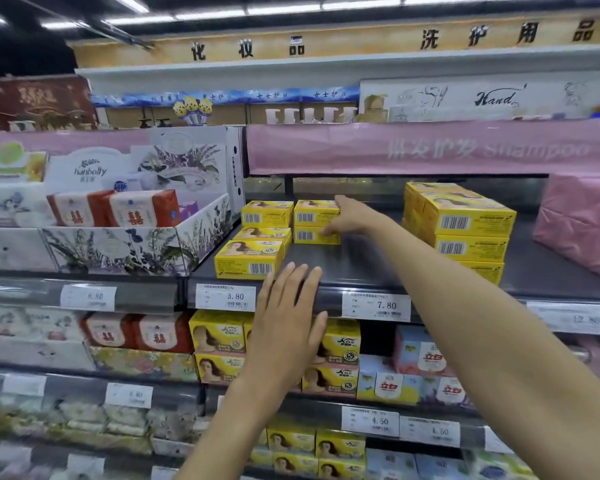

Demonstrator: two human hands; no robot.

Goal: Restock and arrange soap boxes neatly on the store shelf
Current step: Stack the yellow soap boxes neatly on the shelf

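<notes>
Yellow soap boxes stand on the dark shelf [354, 271]. At the back a two-high stack of yellow boxes [312, 221] has my right hand [352, 216] gripping its right side, fingers over the top box and thumb at the lower one. Left of it sit another box [266, 213] and two more in a row toward the front, the nearest one [248, 259] at the shelf edge. A taller pile of yellow boxes [461, 226] stands to the right. My left hand [286, 317] hovers flat and empty in front of the shelf edge, fingers apart.
A floral cardboard display tray [136, 247] with red-and-white packs borders the shelf on the left. A pink wrapped bundle [582, 223] lies at the right. Price tags [376, 305] line the shelf rail. Lower shelves hold more yellow boxes [219, 337] and blue-yellow packs [416, 368].
</notes>
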